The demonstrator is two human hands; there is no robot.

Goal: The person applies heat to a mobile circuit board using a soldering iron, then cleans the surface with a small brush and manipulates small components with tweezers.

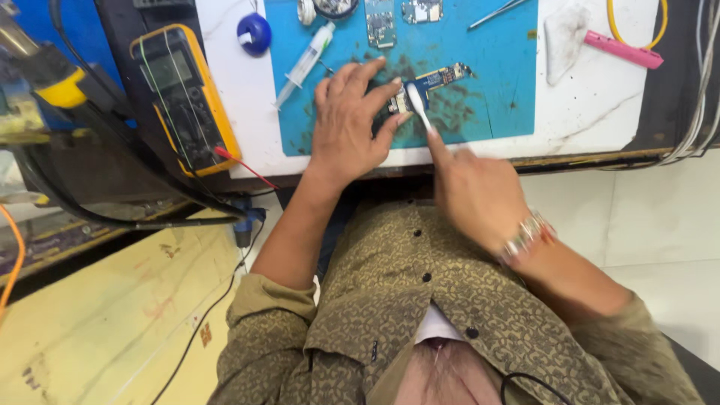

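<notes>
Your left hand (346,124) lies spread on the blue mat (495,82), fingertips pinning the near end of a small circuit board (435,79) that sits in the middle of the mat. Your right hand (476,195) pinches a white brush (417,103) whose head touches the board just beside your left fingers; the hand is blurred, so the exact finger grip is hard to make out. A syringe (304,64) with pale contents lies on the mat's left edge. A yellow multimeter (187,94) rests at the bench's (592,112) left end. More boards (380,21) are cut off at the top.
</notes>
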